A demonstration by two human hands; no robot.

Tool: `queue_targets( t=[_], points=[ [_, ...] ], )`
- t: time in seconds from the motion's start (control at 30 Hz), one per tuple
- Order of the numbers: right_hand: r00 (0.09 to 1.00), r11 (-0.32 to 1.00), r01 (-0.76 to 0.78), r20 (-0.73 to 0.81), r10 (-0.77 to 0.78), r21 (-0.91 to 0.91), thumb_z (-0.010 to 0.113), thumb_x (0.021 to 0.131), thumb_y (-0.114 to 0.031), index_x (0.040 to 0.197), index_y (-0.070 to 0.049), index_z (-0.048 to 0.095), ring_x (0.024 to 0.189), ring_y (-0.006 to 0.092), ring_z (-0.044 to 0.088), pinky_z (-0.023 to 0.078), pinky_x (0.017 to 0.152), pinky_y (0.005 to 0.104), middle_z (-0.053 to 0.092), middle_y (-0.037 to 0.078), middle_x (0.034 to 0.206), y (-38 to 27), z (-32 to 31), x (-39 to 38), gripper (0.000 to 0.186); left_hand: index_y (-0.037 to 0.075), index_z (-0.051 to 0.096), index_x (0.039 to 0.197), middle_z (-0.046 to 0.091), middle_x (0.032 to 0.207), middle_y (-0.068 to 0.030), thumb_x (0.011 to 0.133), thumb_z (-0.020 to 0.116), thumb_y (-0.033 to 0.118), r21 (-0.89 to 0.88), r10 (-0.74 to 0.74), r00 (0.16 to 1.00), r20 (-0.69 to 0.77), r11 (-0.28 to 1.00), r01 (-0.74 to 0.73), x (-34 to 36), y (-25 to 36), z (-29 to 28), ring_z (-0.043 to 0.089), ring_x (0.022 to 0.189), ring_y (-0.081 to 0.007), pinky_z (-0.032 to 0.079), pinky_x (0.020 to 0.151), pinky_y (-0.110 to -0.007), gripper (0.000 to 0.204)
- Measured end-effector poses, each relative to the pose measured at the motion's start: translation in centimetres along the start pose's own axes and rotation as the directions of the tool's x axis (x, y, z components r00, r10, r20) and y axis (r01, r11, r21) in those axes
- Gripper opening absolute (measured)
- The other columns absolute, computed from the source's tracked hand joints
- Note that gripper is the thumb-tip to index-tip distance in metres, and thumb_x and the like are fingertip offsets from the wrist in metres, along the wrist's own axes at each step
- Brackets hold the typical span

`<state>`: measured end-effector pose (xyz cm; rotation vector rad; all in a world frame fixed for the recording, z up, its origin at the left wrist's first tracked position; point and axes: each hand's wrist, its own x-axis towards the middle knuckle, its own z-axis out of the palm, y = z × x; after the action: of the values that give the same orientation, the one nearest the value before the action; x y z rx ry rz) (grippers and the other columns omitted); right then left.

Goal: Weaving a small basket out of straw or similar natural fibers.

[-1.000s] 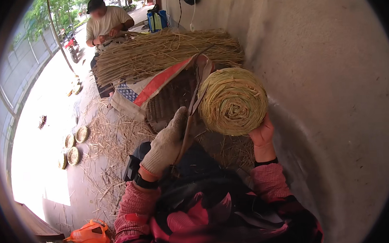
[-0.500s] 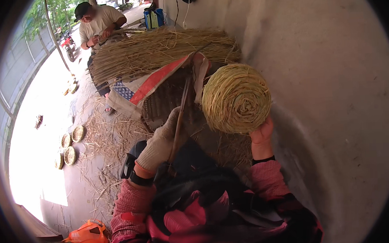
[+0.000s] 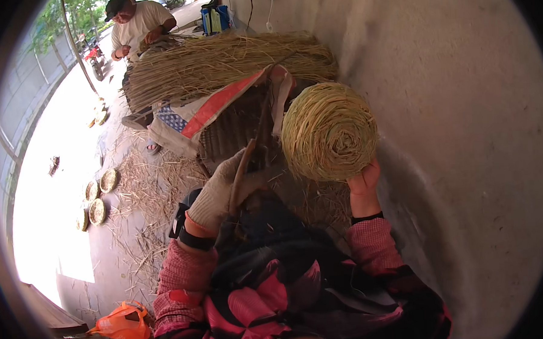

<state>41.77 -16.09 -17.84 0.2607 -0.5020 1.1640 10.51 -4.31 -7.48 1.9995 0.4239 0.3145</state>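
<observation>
A round, coiled straw basket (image 3: 329,133) is held up on the right, its spiral base facing me. My right hand (image 3: 364,179) is bare and grips its lower right rim, the fingers partly hidden behind it. My left hand (image 3: 226,183) wears a pale knitted glove and is closed around a curved brown stick-like piece (image 3: 241,180) that slants upward over my lap. Whether the thin dark length above belongs to it I cannot tell. Left hand and basket are apart.
A big bundle of straw (image 3: 231,68) lies ahead, with a red-striped sack (image 3: 214,114) before it. A person (image 3: 141,27) works behind. Small straw baskets (image 3: 96,211) sit at left on the floor, near straw scraps. An orange bag (image 3: 125,323) lies lower left; a wall (image 3: 450,101) rises right.
My left hand has turned a little, and the brown piece shows shorter and more curved. The basket has risen very slightly. The person behind has shifted their hands.
</observation>
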Motion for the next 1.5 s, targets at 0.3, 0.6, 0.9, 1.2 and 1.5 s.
queue_targets(
  t=[0.3,0.6,0.9,1.2,1.5],
  points=[
    [0.988,0.974,0.141,-0.095,-0.125,0.179,0.042,0.103,-0.021,0.144,-0.005,0.039,0.143,0.0318,0.028,0.022,0.119,0.0534,0.033,0.015,0.153,0.3,2.0,2.1,0.044,0.003,0.027,0.148,0.062,0.115,-0.0174,0.086,0.068,0.013,0.218,0.042,0.968,-0.248,0.976,0.013,0.7,-1.4,4.5,0.064,0.106,-0.0311,0.052,0.089,-0.039,0.075],
    [0.974,0.984,0.134,-0.199,-0.109,0.115,0.045,0.101,-0.029,0.146,-0.012,0.037,0.144,0.0286,0.025,0.016,0.12,0.0529,0.032,0.009,0.155,4.9,2.8,2.3,0.049,0.0,0.023,0.148,0.055,0.123,-0.0198,0.09,0.062,0.01,0.588,0.499,0.847,-0.181,0.746,-0.313,5.2,-6.9,9.3,0.058,0.114,-0.0291,0.044,0.102,-0.034,0.071],
    [0.943,0.981,0.194,-0.277,-0.185,0.006,0.055,0.096,-0.024,0.145,-0.01,0.038,0.143,0.0264,0.027,0.016,0.122,0.0481,0.034,0.008,0.154,6.8,3.0,1.8,0.054,0.011,0.012,0.153,0.06,0.121,-0.0207,0.091,0.063,0.036,0.017,-0.281,0.896,-0.344,0.952,0.305,5.2,0.9,8.7,0.062,0.11,-0.0373,0.046,0.096,-0.042,0.084],
    [0.966,0.989,0.141,-0.224,-0.127,0.051,0.056,0.095,-0.025,0.146,-0.011,0.037,0.143,0.0272,0.027,0.018,0.121,0.0493,0.033,0.008,0.154,6.9,2.7,1.3,0.056,0.014,0.014,0.152,0.061,0.119,-0.0214,0.089,0.063,0.036,-0.015,-0.304,0.88,-0.364,0.947,0.321,5.2,1.3,8.1,0.062,0.111,-0.0346,0.049,0.091,-0.042,0.082],
    [0.985,0.995,0.058,-0.169,-0.045,0.076,0.056,0.095,-0.025,0.147,-0.011,0.036,0.143,0.0274,0.027,0.019,0.121,0.0497,0.032,0.009,0.154,7.9,2.0,0.9,0.057,0.009,0.04,0.137,0.063,0.1,-0.0126,0.088,0.061,0.018,-0.188,-0.257,0.825,-0.503,0.964,0.186,7.1,-2.3,9.3,0.065,0.087,-0.0188,0.052,0.072,-0.034,0.054]
  ],
)
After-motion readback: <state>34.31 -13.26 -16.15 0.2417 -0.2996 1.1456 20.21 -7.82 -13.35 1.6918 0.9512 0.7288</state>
